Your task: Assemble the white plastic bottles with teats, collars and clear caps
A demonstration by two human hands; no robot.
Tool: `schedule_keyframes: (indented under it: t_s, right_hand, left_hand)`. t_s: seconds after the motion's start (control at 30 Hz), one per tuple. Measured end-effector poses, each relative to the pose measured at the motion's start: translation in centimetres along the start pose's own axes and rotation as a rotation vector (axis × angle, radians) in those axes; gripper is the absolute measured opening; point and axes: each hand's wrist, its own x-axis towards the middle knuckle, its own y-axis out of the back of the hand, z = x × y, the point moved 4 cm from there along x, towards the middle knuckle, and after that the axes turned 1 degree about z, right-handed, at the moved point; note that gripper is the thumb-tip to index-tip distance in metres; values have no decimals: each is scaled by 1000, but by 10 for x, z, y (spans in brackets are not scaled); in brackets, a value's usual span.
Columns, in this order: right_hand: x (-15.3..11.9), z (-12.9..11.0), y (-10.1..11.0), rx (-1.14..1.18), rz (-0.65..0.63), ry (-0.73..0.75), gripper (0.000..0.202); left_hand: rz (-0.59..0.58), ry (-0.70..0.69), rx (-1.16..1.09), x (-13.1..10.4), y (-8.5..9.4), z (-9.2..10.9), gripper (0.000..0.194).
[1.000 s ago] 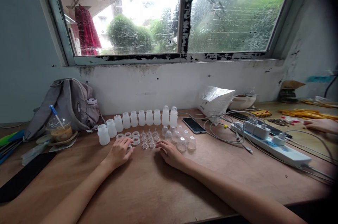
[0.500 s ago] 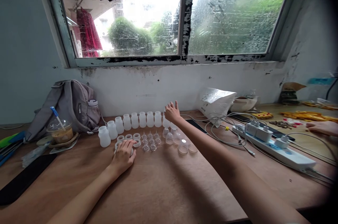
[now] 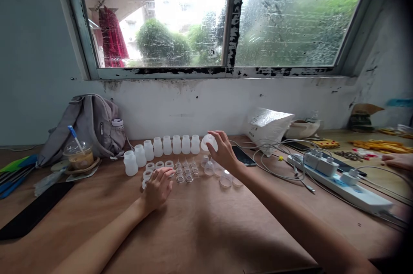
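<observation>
White bottle newly tipped in right hand, apparently singled out for handling, with unclear grip in left hand.

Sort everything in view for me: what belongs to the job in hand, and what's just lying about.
Likely part of the job:
domed bottle in the right hand
row of frosted bottles
white rings by the left hand
small clear pieces
clear domes

Apparently just lying about:
backpack
drink cup
nearest phone
silvery bag
power strip
</observation>
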Motion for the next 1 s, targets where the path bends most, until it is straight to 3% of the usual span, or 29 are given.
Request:
schedule_keyframes:
  t_s: [0.07, 0.13, 0.23, 0.37, 0.57, 0.83, 1.0]
  right_hand:
    - [-20, -15, 15, 169, 21, -21, 33]
    - [-39, -26, 18, 340, -41, -90, 29]
    - [-64, -39, 2, 673, -234, -210, 25]
    - [-84, -46, -22, 947, -371, -350, 24]
    - [-92, -48, -32, 978, -634, -400, 32]
    - [-76, -43, -18, 1012, -710, -423, 34]
    - [-73, -41, -13, 832, -687, -346, 38]
  left_hand:
    - [32, -1, -3, -1, 3, 5, 38]
    - [64, -1, -13, -3, 6, 11, 47]
    - [73, -1, -62, -4, 7, 20, 62]
    - [-45, 28, -207, -5, -2, 28, 51]
    - [-170, 10, -324, -6, -9, 35, 50]
    - [-259, 272, -601, 8, -2, 42, 42]
    - [-399, 448, -945, 7, -9, 45, 39]
